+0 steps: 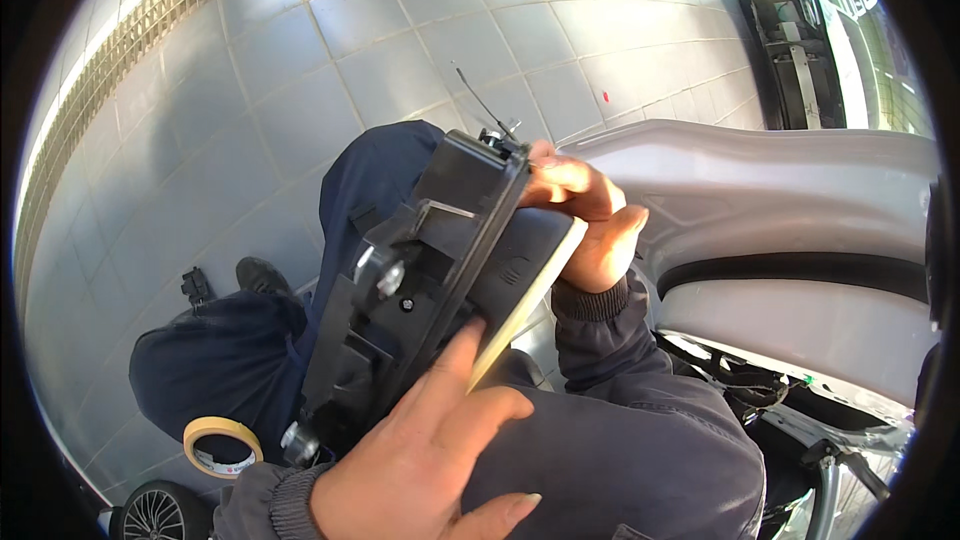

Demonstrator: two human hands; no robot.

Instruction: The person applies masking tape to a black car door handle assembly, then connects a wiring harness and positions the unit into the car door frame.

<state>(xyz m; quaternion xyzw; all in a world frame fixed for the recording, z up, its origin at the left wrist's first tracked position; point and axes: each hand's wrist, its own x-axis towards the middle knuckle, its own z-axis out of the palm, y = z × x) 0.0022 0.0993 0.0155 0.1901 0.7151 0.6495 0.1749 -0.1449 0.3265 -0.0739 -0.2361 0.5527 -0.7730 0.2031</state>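
Note:
A black plastic car part (400, 280) lies slantwise across my lap, with ribs, metal bolts and a short thin cable at its far end. Along the right edge of its smooth face runs a pale yellow strip (530, 305), which looks like masking tape. My right hand (595, 225) grips the part's far right end, fingers bent around it and thumb sticking out. Stretched over the near end, my left hand (425, 450) has its fingers apart. One of its fingertips touches the smooth face beside the yellow strip.
A masking tape roll (222, 422) is beside my left sleeve. A silver car body panel (780, 170) fills the right side. Beyond it stands a black part (790, 60). A small black piece (196, 286) lies on the tiled floor (270, 50); a wheel (160, 515) shows at lower left.

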